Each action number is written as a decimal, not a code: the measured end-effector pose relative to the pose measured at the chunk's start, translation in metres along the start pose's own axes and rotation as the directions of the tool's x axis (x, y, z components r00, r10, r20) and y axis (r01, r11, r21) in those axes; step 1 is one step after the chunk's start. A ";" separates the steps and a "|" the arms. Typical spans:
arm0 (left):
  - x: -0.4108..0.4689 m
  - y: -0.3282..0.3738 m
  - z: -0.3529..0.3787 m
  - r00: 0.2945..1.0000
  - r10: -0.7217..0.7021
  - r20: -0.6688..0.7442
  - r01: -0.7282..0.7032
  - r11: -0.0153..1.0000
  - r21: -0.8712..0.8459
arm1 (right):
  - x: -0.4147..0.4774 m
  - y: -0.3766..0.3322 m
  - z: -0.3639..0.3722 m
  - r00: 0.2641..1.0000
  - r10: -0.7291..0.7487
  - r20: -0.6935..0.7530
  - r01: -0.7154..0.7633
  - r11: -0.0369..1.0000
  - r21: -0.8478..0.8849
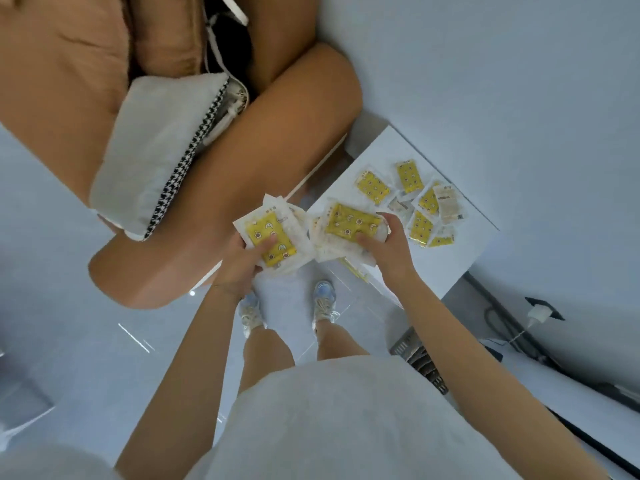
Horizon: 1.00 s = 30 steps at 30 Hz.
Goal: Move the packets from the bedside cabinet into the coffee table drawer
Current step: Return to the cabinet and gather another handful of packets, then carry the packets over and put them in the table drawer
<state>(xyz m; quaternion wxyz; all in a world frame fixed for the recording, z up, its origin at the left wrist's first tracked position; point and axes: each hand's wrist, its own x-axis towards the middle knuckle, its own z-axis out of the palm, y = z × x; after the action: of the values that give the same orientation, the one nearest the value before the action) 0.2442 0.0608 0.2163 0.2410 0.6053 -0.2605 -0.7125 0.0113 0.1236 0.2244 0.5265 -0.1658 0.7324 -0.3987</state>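
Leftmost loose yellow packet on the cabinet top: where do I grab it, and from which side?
Likely pinch the pale sealed margin on its left edge, coming down from above. The packet lies flat on the cabinet, and that edge is clear of the other loose packets.

A: What's worn?
B: A loose, pale grey-white garment (346,420); the arms (460,341) and legs (263,351) are bare.
A: On the feet?
B: Pale lace-up sneakers (250,311), tinged blue on top.

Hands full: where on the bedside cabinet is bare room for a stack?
Bare cabinet top between the loose packets and its near edge, beside the right hand; smaller patch at the far corner by the wall. Middle crowded.
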 end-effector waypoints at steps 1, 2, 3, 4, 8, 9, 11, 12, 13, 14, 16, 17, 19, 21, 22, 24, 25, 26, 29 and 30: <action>-0.006 0.002 -0.015 1.000 0.000 -0.026 0.000 1.000 -0.025 | -0.003 -0.006 0.015 0.999 -0.023 0.032 0.024 0.999 -0.043; -0.012 0.004 -0.031 0.999 -0.003 -0.053 0.000 0.998 -0.059 | -0.006 -0.011 0.030 0.997 -0.043 0.065 0.048 0.995 -0.083; -0.018 0.005 -0.047 0.997 -0.004 -0.078 -0.004 0.995 -0.101 | -0.011 -0.016 0.045 0.993 -0.059 0.098 0.070 0.991 -0.112; -0.025 0.006 -0.064 0.995 -0.002 -0.103 -0.014 0.988 -0.153 | -0.016 -0.020 0.061 0.988 -0.073 0.136 0.092 0.987 -0.134; -0.055 0.001 -0.140 0.973 0.019 -0.231 -0.103 0.929 -0.356 | -0.042 -0.030 0.131 0.953 -0.131 0.272 0.199 0.950 -0.240; -0.064 -0.003 -0.160 0.964 0.026 -0.265 -0.133 0.909 -0.395 | -0.049 -0.028 0.150 0.945 -0.135 0.297 0.218 0.939 -0.267; -0.082 -0.012 -0.203 0.947 0.022 -0.322 -0.175 0.873 -0.455 | -0.065 -0.022 0.193 0.933 -0.121 0.340 0.230 0.926 -0.299; -0.091 -0.017 -0.224 0.941 0.017 -0.338 -0.187 0.859 -0.476 | -0.073 -0.018 0.216 0.929 -0.107 0.355 0.224 0.925 -0.308; -0.101 -0.022 -0.246 0.936 0.010 -0.351 -0.193 0.849 -0.492 | -0.083 -0.014 0.239 0.924 -0.094 0.370 0.217 0.927 -0.307; -0.110 -0.028 -0.267 0.931 0.000 -0.365 -0.200 0.835 -0.513 | -0.093 -0.009 0.263 0.919 -0.079 0.387 0.207 0.931 -0.301; -0.128 -0.040 -0.312 0.912 -0.023 -0.409 -0.223 0.810 -0.542 | -0.115 0.005 0.313 0.909 -0.042 0.415 0.174 0.942 -0.286; -0.138 -0.044 -0.335 0.902 -0.025 -0.432 -0.239 0.803 -0.546 | -0.128 0.013 0.338 0.908 -0.019 0.419 0.148 0.949 -0.278; -0.158 -0.055 -0.380 0.879 -0.026 -0.476 -0.275 0.788 -0.551 | -0.156 0.033 0.390 0.903 0.042 0.427 0.082 0.961 -0.266; -0.179 -0.065 -0.424 0.849 -0.034 -0.527 -0.317 0.766 -0.559 | -0.187 0.053 0.441 0.890 0.094 0.447 0.029 0.965 -0.261; -0.189 -0.070 -0.444 0.835 -0.039 -0.550 -0.339 0.749 -0.569 | -0.201 0.061 0.463 0.880 0.104 0.464 0.025 0.964 -0.263; -0.204 -0.077 -0.481 0.808 -0.041 -0.588 -0.381 0.724 -0.575 | -0.227 0.072 0.502 0.858 0.105 0.502 0.042 0.961 -0.273; -0.209 -0.080 -0.496 0.798 -0.040 -0.602 -0.396 0.718 -0.573 | -0.236 0.075 0.518 0.849 0.099 0.519 0.058 0.959 -0.277; -0.213 -0.083 -0.510 0.790 -0.039 -0.612 -0.410 0.708 -0.575 | -0.243 0.078 0.532 0.839 0.088 0.538 0.081 0.955 -0.284; -0.219 -0.088 -0.542 0.775 -0.027 -0.632 -0.456 0.669 -0.587 | -0.257 0.081 0.563 0.808 0.044 0.587 0.165 0.940 -0.298; -0.219 -0.088 -0.550 0.771 -0.022 -0.636 -0.469 0.656 -0.591 | -0.258 0.080 0.572 0.802 0.034 0.596 0.190 0.932 -0.309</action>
<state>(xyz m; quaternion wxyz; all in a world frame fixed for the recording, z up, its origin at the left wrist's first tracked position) 0.8186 0.2273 0.2464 0.6186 0.6107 0.0535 -0.4915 0.6435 0.1108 0.2553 0.6725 -0.4040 0.5833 -0.2103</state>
